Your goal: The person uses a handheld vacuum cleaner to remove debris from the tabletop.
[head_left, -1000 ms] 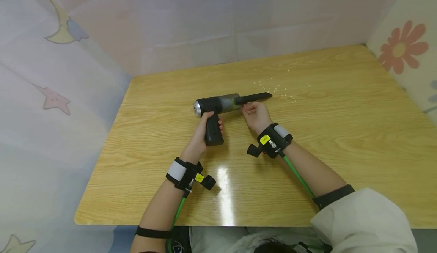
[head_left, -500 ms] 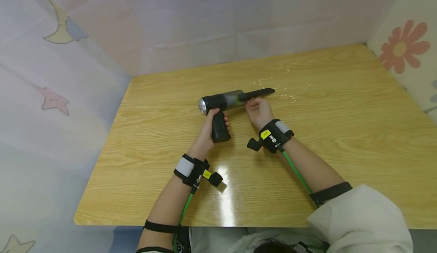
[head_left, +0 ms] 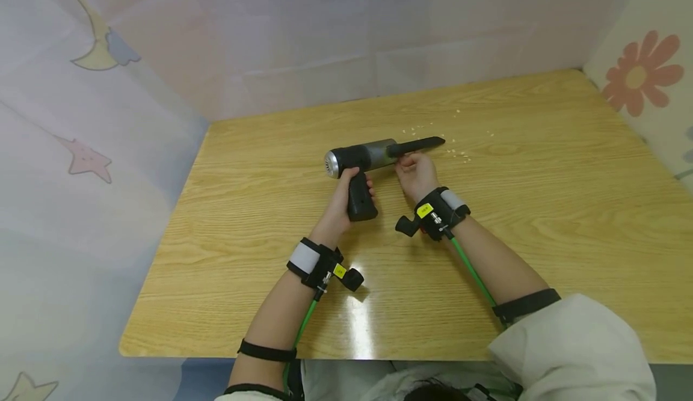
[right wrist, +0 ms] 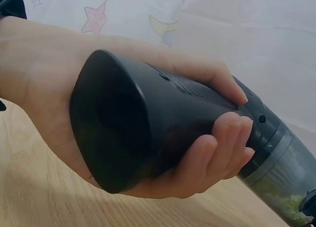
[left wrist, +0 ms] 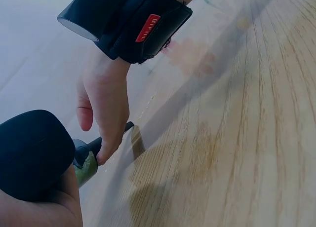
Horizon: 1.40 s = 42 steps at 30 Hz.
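A black handheld vacuum cleaner [head_left: 364, 154] with a clear dust cup and a long flat nozzle [head_left: 419, 145] is held just above the wooden table. My left hand [head_left: 344, 193] grips its handle; in the right wrist view the fingers [right wrist: 229, 138] wrap the black grip, and pale green bits show inside the cup. Bent fingers of my right hand [head_left: 417, 175] hold the nozzle near its base, partly hidden behind it. In the left wrist view that right hand [left wrist: 106, 98] reaches down over the nozzle [left wrist: 94, 145]. Small pale crumbs [head_left: 455, 152] lie scattered near the nozzle tip.
The wooden table [head_left: 243, 208] has walls with printed stars, a moon and a flower at its back and sides. Its front edge runs along the person's lap. Green cables [head_left: 471, 270] trail from both wrist cameras.
The vacuum cleaner and my left hand have shifted right and slightly away from the front edge. My right hand has moved along with the nozzle, whose tip is now closer to the crumbs.
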Motion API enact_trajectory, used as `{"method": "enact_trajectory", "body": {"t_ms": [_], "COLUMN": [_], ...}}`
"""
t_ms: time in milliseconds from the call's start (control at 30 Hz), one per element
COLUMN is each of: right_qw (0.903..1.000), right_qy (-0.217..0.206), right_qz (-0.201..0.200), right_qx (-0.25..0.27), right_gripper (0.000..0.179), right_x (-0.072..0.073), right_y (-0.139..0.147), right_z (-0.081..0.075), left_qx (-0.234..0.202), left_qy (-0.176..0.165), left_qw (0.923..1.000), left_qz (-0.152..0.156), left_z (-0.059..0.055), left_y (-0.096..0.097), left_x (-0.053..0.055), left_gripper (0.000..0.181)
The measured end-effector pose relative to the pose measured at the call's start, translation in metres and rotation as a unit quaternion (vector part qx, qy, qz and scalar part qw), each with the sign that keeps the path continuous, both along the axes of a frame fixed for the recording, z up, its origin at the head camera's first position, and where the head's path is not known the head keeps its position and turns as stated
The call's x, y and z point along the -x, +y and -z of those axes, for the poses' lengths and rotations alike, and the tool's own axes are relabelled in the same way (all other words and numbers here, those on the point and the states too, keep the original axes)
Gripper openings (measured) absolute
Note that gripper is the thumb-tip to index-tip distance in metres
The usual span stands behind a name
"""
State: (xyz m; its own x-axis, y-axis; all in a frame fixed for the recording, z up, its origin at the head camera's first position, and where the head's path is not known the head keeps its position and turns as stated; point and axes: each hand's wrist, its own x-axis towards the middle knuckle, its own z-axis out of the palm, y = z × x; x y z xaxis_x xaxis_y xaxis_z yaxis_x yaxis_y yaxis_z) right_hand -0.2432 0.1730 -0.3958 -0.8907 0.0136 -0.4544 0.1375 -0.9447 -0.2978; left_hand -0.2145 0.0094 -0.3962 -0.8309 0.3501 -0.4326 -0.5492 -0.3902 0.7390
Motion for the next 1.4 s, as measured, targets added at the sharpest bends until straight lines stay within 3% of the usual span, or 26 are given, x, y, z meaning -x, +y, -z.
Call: {"method": "enact_trajectory", "body": {"t_ms": [267, 500, 733, 1400], "right_qw": [0.9998, 0.9981, 0.9964, 0.9942], "right_qy": [0.004, -0.053, -0.080, -0.101], "right_qz": [0.001, -0.017, -0.020, 0.029], "right_qx": [0.020, 0.025, 0.021, 0.022], "right_gripper": [0.075, 0.051, 0.051, 0.051], "right_x": [-0.002, -0.008, -0.012, -0.013], "right_y": [0.001, 0.004, 0.001, 0.013], "right_z": [0.003, 0.004, -0.001, -0.001], "left_qx": [-0.006, -0.008, -0.004, -0.003], "left_qy": [0.001, -0.001, 0.007, -0.005], "left_qw": [1.0000, 0.9998, 0.9994, 0.9990], "left_qz": [0.002, 0.017, 0.035, 0.045], "left_z": [0.001, 0.000, -0.001, -0.001], "left_y": [-0.002, -0.012, -0.020, -0.004], "left_x": [-0.001, -0.006, -0.007, -0.004], "left_gripper": [0.024, 0.025, 0.025, 0.025]}}
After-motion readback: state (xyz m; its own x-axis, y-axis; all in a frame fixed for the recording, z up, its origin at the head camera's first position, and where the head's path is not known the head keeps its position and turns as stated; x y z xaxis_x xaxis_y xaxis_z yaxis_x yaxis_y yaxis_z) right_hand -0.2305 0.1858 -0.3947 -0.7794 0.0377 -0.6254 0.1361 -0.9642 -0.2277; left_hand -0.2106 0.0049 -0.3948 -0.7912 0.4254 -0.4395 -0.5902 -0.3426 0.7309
